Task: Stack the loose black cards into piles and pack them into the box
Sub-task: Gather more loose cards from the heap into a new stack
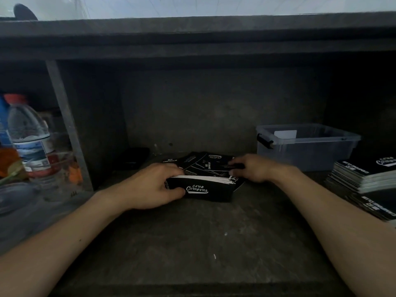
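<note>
My left hand point(150, 185) grips a thick pile of black cards point(205, 189) with white lettering, stood on its long edge on the dark shelf. Behind it lie several loose black cards point(201, 162), fanned out flat. My right hand point(250, 168) reaches onto that loose heap, and its fingers pinch one of the cards at the right side. A clear plastic box point(306, 146) with a black latch stands at the back right, a white card showing inside. Two finished piles of black cards point(364, 174) sit at the far right.
Plastic water bottles point(30, 142) and orange packaging crowd the left compartment behind a metal upright point(66, 125). A small dark object point(137, 158) lies at the back left of the shelf. The shelf's back wall and low top close the space.
</note>
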### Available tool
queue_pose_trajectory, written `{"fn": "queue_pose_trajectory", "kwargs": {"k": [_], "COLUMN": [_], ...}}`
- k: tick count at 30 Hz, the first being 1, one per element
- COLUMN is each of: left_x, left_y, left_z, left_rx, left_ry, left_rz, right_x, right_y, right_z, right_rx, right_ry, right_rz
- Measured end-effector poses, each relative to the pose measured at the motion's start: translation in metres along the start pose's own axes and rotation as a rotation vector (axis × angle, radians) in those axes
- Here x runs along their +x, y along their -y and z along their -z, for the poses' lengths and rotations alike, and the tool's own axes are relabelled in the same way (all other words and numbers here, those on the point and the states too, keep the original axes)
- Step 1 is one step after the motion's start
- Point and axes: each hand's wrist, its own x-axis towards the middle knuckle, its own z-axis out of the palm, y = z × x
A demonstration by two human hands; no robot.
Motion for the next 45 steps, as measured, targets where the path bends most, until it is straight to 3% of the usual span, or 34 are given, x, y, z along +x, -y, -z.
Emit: {"fn": "queue_pose_trajectory", "kwargs": {"k": [5,9,11,13,16,18,20,22,25,30,33,35,40,45], "left_x": [0.000,0.000,-0.001,-0.001,0.000,0.000,-0.001,-0.002,-0.002,-0.001,-0.001,-0.001,-0.001,0.000], "left_y": [0.003,0.002,0.004,0.004,0.003,0.001,-0.002,-0.001,0.001,0.001,0.000,0.001,0.000,0.002], "left_z": [0.000,-0.001,-0.002,-0.003,-0.003,-0.001,0.001,0.004,0.006,0.004,0.003,0.003,0.002,-0.001], "left_rx": [-0.015,-0.013,-0.013,-0.044,-0.110,-0.061,-0.006,0.031,0.068,0.051,0.053,0.058,0.022,-0.016], "left_ry": [-0.007,-0.057,-0.086,-0.085,-0.026,0.004,0.011,-0.004,-0.006,-0.008,-0.013,-0.019,-0.014,-0.028], "left_rz": [0.054,0.034,0.044,0.063,0.036,-0.008,0.016,0.072,0.108,0.111,0.112,0.116,0.110,0.061], "right_x": [0.004,-0.004,-0.018,-0.031,-0.036,-0.030,-0.022,-0.019,-0.017,-0.025,-0.019,-0.015,-0.013,-0.028], "right_y": [-0.001,0.002,0.015,0.033,0.043,0.039,0.026,0.018,0.020,0.021,0.018,0.020,0.024,0.017], "right_z": [0.006,0.021,0.032,0.031,0.026,0.027,0.029,0.021,0.009,0.024,0.019,0.014,0.019,0.034], "right_rx": [-0.053,0.165,0.386,0.514,0.705,0.714,0.397,0.085,-0.059,0.019,0.085,-0.023,-0.141,0.079], "right_ry": [-0.195,-0.487,-0.334,-0.043,0.193,0.103,-0.060,-0.030,0.100,0.147,-0.045,-0.094,0.013,0.099], "right_rz": [0.062,0.171,0.298,0.378,0.363,0.276,0.129,-0.038,-0.113,-0.071,-0.165,-0.262,-0.325,-0.335]}}
